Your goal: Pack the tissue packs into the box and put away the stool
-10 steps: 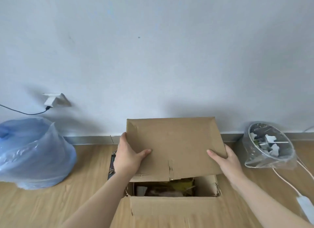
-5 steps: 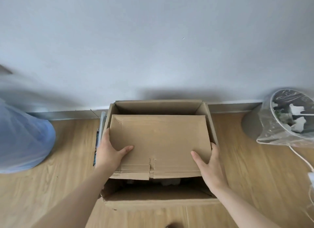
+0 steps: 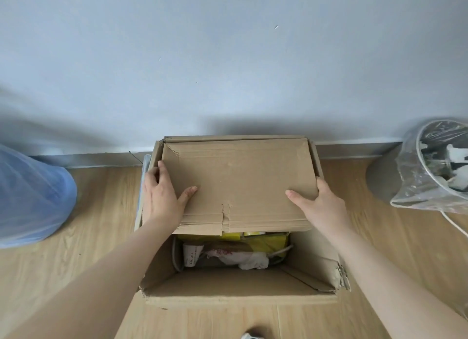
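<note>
Floor: box flap between fingers.

Looked like a home room, floor level by a wall. Wood-look laminate floor, plain pale painted wall, grey skirting. Domestic clutter along the wall: worn cardboard box with mixed household stuff inside, bin with a clear liner and paper scraps on the right, blue water jug under plastic on the left. White cable trailed on the floor by the bin. No benches, racks or desks.
</note>
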